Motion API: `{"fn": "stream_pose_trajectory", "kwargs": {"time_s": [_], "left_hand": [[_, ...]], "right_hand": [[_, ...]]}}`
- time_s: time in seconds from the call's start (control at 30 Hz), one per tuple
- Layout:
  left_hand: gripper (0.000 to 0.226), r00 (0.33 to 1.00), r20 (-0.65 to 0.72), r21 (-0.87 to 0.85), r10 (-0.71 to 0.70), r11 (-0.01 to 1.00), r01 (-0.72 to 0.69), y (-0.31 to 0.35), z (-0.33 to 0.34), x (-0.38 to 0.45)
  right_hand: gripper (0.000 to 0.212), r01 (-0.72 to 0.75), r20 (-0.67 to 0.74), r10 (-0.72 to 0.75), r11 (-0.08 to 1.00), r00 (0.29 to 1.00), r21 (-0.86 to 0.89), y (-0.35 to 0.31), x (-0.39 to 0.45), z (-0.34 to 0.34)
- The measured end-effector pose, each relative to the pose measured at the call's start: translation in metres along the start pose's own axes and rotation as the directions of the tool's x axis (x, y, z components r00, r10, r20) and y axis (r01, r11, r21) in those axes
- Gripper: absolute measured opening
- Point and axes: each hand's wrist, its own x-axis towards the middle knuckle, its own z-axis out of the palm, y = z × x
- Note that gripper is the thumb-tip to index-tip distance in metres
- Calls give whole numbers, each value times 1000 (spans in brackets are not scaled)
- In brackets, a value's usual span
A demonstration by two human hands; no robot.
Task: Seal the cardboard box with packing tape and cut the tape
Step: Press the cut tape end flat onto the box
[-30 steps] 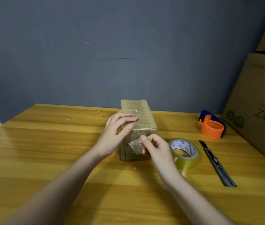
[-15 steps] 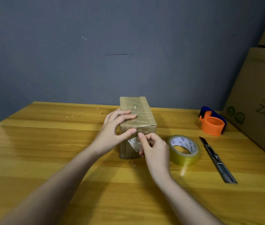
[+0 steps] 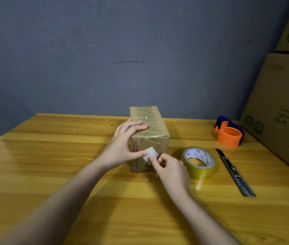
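With the left hand (image 3: 122,147) bracing the small brown cardboard box (image 3: 149,133) on the table (image 3: 51,174), both hands' fingers (image 3: 155,160) pinch a small pale tape tab (image 3: 150,154) at its near face, best pressed flat firmly.

brown box (image 3: 149,129), orange dispenser (image 3: 229,136) (blue-backed)
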Motion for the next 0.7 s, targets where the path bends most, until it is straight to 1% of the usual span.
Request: {"fn": "stream_pose_trajectory", "kwargs": {"time_s": [0.07,0.13,0.2,0.27,0.3,0.37,0.43,0.47,0.53,0.6,0.7], "left_hand": [[78,1000,24,13,2,1000,-2,0,0,0],[73,999,27,-30,-30,999,30,2,0,0],[60,996,-21,-111,-81,991,78,8,1,0],[51,986,-116,-135,-122,985,106,18,5,1],[49,978,-166,-111,-129,988,111,22,8,2],[43,963,-242,-42,-122,992,115,28,15,3],[42,951,-286,-30,-115,993,111,29,19,3],[44,948,-297,-37,-111,994,105,28,20,3],[46,945,-313,-29,-93,996,88,25,21,3],[48,940,-333,-21,-81,997,79,23,23,3],[47,926,-365,-62,-90,995,72,22,25,3]], "right_hand": [[43,65,-75,-64,998,995,0,-2,0,-6],[35,162,-201,-146,985,969,66,-8,2,-15],[25,264,-329,-200,950,923,164,-15,10,-25],[26,364,-408,-268,914,873,178,-18,23,-29],[29,392,-396,-309,908,865,149,-19,29,-30],[36,426,-270,-390,900,880,89,-16,41,-26],[41,456,-133,-440,879,888,138,-11,47,-21],[41,466,-104,-455,865,885,185,-8,49,-19],[40,483,-114,-470,845,875,231,-2,50,-15],[38,491,-145,-469,838,871,237,0,51,-12],[37,494,-168,-466,839,869,229,-1,49,-9]]}}
